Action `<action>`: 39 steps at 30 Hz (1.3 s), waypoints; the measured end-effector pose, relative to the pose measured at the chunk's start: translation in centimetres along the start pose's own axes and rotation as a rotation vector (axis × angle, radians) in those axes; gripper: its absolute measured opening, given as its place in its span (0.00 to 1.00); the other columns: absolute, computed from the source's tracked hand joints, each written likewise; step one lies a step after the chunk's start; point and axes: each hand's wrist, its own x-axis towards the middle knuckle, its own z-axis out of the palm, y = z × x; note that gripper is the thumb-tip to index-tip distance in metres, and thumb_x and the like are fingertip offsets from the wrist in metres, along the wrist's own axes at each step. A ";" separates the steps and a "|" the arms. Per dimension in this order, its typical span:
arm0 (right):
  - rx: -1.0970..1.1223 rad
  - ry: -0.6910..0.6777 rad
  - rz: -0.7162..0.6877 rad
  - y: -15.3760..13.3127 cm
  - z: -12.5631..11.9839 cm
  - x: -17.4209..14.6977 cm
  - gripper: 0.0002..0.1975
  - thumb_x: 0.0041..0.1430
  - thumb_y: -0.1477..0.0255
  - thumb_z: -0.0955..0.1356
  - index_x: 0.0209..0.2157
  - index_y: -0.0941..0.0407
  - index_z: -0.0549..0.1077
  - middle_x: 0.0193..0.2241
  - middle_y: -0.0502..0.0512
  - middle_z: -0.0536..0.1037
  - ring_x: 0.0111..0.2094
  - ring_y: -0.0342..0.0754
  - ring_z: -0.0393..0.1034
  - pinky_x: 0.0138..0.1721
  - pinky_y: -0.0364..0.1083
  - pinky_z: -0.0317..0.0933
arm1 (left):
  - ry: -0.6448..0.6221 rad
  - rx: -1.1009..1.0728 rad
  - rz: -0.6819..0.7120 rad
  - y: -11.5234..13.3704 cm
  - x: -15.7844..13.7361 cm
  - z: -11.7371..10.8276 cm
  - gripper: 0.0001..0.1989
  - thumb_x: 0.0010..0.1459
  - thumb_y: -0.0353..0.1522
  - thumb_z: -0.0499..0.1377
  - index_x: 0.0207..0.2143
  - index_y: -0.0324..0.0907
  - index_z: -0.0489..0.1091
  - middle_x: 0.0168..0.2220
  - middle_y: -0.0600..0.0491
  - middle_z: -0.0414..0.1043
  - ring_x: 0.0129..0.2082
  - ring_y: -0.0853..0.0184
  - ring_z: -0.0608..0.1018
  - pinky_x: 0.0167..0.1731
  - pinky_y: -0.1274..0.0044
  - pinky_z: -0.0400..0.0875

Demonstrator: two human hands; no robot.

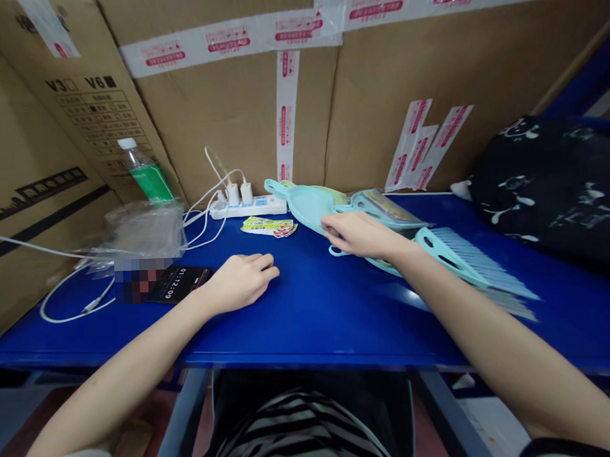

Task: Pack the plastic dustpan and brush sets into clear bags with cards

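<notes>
My left hand (244, 282) rests on the blue tabletop (298, 309), holding nothing, its fingers loosely bent and slightly apart. It lies just right of a dark phone (179, 284) showing 01:12:09. My right hand (360, 234) is closed at the edge of a light blue dustpan (311, 205), thumb and fingers together; its palm hides part of the pile there. Under and beside my right wrist lies a light blue hand brush (453, 260) with bristles pointing right. Behind it is another light blue piece in clear wrapping (384, 209).
A white power strip (259, 205) with plugged chargers and cables stands at the back. Green-and-white labels (269, 226) lie before it. At left are a green-labelled bottle (150, 177) and clear plastic bags (145, 231). Cardboard (221, 118) walls the back; a black patterned bag (548, 180) sits right.
</notes>
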 end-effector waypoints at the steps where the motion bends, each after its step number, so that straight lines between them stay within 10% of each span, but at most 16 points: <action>1: 0.006 0.004 -0.006 0.1 0.0 0.0 0.06 0.55 0.77 0.60 0.26 0.53 0.59 0.22 0.51 0.66 0.24 0.45 0.57 0.27 0.43 0.48 | 0.005 -0.002 0.001 0.0 0.0 0.0 0.09 0.62 0.28 0.50 0.37 0.41 0.69 0.34 0.52 0.70 0.29 0.68 0.74 0.27 0.76 0.66; 39: 0.121 0.023 0.042 2.4 0.0 -0.2 0.12 0.60 0.76 0.60 0.38 0.57 0.74 0.36 0.60 0.79 0.36 0.51 0.71 0.35 0.46 0.58 | -0.045 -0.025 -0.005 -0.1 0.0 0.0 0.09 0.62 0.27 0.49 0.37 0.41 0.69 0.32 0.52 0.70 0.29 0.68 0.74 0.27 0.76 0.65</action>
